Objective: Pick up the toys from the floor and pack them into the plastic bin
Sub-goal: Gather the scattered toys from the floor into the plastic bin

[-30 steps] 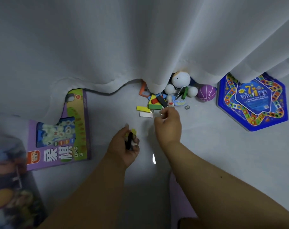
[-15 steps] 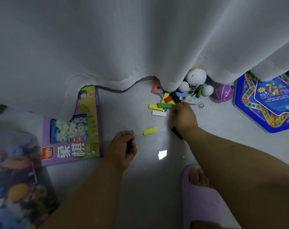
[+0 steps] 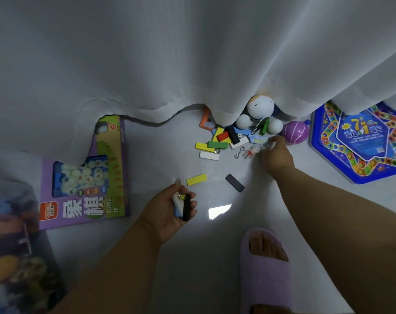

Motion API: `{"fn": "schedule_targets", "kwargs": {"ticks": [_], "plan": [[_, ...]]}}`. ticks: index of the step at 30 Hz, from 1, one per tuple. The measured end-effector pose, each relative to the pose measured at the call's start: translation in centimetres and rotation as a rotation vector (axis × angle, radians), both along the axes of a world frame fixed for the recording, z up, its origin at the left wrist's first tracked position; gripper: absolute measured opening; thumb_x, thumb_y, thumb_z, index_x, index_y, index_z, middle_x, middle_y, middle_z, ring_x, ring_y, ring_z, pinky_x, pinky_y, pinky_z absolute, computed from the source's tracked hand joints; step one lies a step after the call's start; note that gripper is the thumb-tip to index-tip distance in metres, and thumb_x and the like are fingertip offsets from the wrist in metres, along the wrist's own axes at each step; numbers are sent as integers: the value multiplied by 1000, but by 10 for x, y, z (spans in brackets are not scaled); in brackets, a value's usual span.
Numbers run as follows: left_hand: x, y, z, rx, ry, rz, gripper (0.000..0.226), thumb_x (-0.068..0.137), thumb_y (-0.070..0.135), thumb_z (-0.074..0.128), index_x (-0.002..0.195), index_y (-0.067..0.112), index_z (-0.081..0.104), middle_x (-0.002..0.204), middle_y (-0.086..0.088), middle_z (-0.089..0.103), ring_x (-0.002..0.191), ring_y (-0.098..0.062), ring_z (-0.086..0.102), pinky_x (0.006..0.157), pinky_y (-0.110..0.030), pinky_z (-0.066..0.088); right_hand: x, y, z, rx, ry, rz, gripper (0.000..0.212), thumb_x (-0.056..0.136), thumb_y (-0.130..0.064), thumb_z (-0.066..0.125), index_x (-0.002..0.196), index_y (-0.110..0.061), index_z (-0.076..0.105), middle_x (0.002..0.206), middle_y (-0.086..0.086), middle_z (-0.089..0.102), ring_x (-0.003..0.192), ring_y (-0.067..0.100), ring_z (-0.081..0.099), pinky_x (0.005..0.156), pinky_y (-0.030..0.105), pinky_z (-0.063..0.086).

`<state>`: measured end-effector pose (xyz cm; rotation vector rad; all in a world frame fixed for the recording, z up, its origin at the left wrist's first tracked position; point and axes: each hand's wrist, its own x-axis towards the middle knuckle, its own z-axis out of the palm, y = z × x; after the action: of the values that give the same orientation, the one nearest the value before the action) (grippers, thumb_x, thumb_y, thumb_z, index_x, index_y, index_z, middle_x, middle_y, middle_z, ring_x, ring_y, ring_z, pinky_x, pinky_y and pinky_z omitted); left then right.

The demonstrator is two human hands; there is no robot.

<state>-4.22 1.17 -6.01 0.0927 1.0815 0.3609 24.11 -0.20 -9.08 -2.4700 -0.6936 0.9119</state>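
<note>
Currently our left hand (image 3: pixel 170 208) cups collected pieces as a temporary store, fingers (image 3: pixel 193 203) curled round a black rectangular block (image 3: pixel 187 208). Right hand (image 3: pixel 277 152) reaches the scattered toy pile (image 3: pixel 224 141) on the floor (image 3: pixel 160 150), grip indeterminate. Plastic bin unseen.

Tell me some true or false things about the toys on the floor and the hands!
1. The left hand holds a black block. True.
2. The purple ball sits inside the purple game box. False: it lies on the floor beside the blue hexagonal game board.
3. The right hand reaches toward the small toys near the curtain. True.
4. The grey block is stacked on the loose yellow block. False: they lie apart on the floor.
</note>
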Motion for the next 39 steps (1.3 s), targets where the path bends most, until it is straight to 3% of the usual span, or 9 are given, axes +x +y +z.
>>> {"fn": "schedule_targets", "kwargs": {"ticks": [6, 11, 17, 21, 26, 28, 32, 36, 39], "plan": [[2, -4, -7, -34, 12, 1, 43, 99, 36, 40, 71, 10, 59, 79, -11, 64, 69, -23, 64, 68, -36, 56, 4, 5, -7, -49, -116, 140, 20, 94, -10, 43, 112, -4, 47, 108, 20, 57, 91, 28, 49, 79, 34, 37], [11, -3, -3, -60, 40, 17, 41, 100, 36, 37, 80, 7, 57, 85, -13, 60, 81, -26, 58, 80, -41, 47, -37, -6, 13, 122, -250, -27, 17, 92, -14, 41, 102, -4, 49, 92, 18, 59, 87, 35, 56, 70, 36, 39], [21, 1, 0, -168, -94, 198, 32, 97, 25, 39, 89, 6, 63, 76, -12, 71, 64, -24, 70, 56, -31, 58, -160, 2, 35, 442, -166, 775, 14, 74, -15, 53, 75, -4, 63, 74, 8, 54, 68, 21, 45, 60, 28, 34], [16, 2, 10, -67, -221, 319, 15, 59, -2, 67, 72, 3, 61, 52, -6, 60, 44, -16, 63, 41, -20, 51, -181, -6, 39, 576, -153, 982, 32, 71, -19, 39, 71, -5, 67, 72, 10, 60, 66, 27, 55, 57, 32, 45], [9, 5, -2, -139, -264, 295, 17, 80, 16, 66, 92, 4, 69, 82, -12, 70, 72, -25, 72, 61, -35, 59, -171, -6, 42, 686, -194, 788, 27, 72, -13, 44, 77, -1, 68, 77, 14, 63, 77, 20, 53, 70, 23, 42], [8, 6, -9, -147, -170, 274, 31, 93, 29, 49, 75, 9, 65, 74, -9, 68, 64, -24, 69, 58, -32, 58, -157, -1, 37, 598, -206, 502, 19, 74, -7, 50, 82, -2, 66, 84, 14, 61, 82, 15, 50, 75, 15, 34], [4, 6, -5, -169, -83, 195, 50, 93, 41, 47, 54, 13, 62, 63, -2, 59, 51, -15, 62, 50, -20, 51, -115, 3, 19, 360, -253, 199, 19, 78, -8, 54, 94, -3, 63, 96, 15, 59, 94, 29, 52, 83, 37, 43], [-1, 6, -4, -182, -87, 167, 54, 93, 45, 47, 53, 13, 63, 60, -2, 58, 49, -13, 60, 48, -19, 49, -85, -1, 14, 139, -444, -73, 34, 82, -16, 54, 115, -7, 57, 114, 16, 55, 106, 33, 49, 86, 40, 39], [-4, 4, -8, -180, -88, 182, 56, 95, 45, 44, 55, 11, 64, 62, -4, 60, 52, -16, 62, 51, -21, 53, -67, 3, 12, 35, -251, -216, 41, 89, -24, 49, 129, -14, 46, 127, 17, 43, 116, 34, 44, 91, 40, 40]]}}
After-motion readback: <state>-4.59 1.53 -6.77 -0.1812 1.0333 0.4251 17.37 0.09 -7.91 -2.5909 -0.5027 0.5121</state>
